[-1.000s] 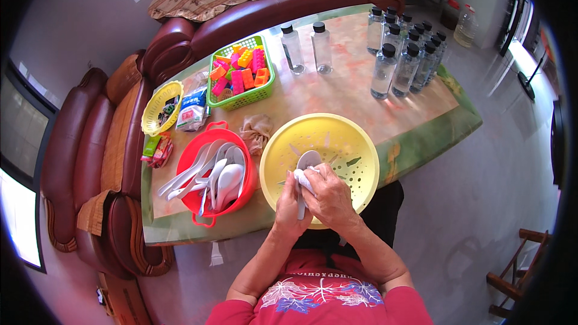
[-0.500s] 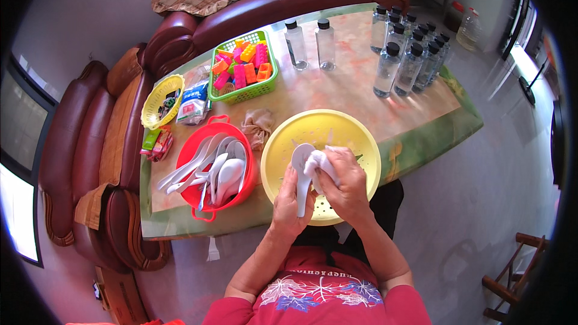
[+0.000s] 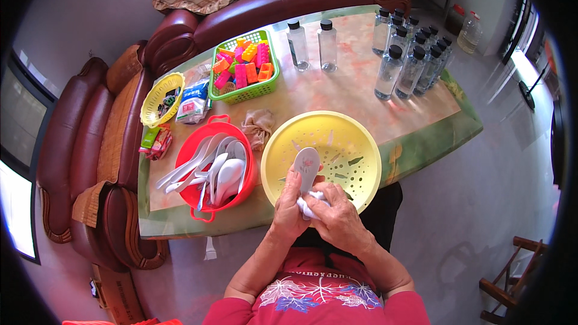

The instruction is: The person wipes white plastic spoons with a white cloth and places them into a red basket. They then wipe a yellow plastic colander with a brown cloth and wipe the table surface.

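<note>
Partly hidden, the white spoon [image 3: 306, 168] is showing only its oval bowl w/ a faint pink mark; its handle is disappearing into the left hand [image 3: 289, 207], which is clenching round it, while the right hand [image 3: 337, 219] is gripping a bunched white cloth [image 3: 307, 203] against the handle. Both hands are hovering over the near rim of the round, perforated yellow plastic colander [image 3: 355, 144]. Left of the grip a red basin [image 3: 186, 153] is holding more white spoons [image 3: 220, 171]; clear bottles [image 3: 412, 63] are standing well beyond.
</note>
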{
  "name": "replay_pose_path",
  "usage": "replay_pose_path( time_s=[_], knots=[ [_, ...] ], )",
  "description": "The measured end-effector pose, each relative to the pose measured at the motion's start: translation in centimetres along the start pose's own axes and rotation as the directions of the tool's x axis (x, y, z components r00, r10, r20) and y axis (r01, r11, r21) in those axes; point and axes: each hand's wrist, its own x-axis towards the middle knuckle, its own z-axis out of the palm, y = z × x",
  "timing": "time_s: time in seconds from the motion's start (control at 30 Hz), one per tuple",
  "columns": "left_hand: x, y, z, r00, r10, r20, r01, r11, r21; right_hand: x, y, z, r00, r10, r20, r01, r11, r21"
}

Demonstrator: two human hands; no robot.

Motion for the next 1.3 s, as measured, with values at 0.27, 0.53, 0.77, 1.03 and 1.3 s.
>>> replay_pose_path(
  time_s=[0.27, 0.53, 0.77, 1.03, 1.3],
  knots=[
    [0.1, 0.2, -0.8, 0.997, -0.069, 0.028, 0.068, 0.998, 0.011, 1.7, 0.4, -1.7, 0.921, 0.132, -0.367, -0.044, 0.97, 0.24],
    [-0.9, 0.0, 1.6, 0.997, 0.055, 0.061, -0.075, 0.908, 0.413, 4.9, 4.1, 0.0, 0.909, -0.279, -0.309, 0.253, 0.96, -0.12],
    [-0.8, -0.5, 2.1, 0.997, 0.055, 0.055, -0.073, 0.903, 0.424, 4.4, 4.5, 1.2, 0.835, -0.001, -0.55, 0.021, 0.999, 0.03],
    [-1.0, -0.6, 2.1, 0.97, 0.242, 0.011, -0.202, 0.785, 0.585, 2.8, 3.3, 2.9, 0.785, 0.599, -0.159, -0.197, 0.485, 0.852],
    [-0.7, 1.5, 0.8, 0.888, 0.386, 0.252, -0.381, 0.308, 0.872, 3.8, 3.6, -0.3, 0.883, 0.014, -0.469, 0.073, 0.983, 0.166]
  ],
)
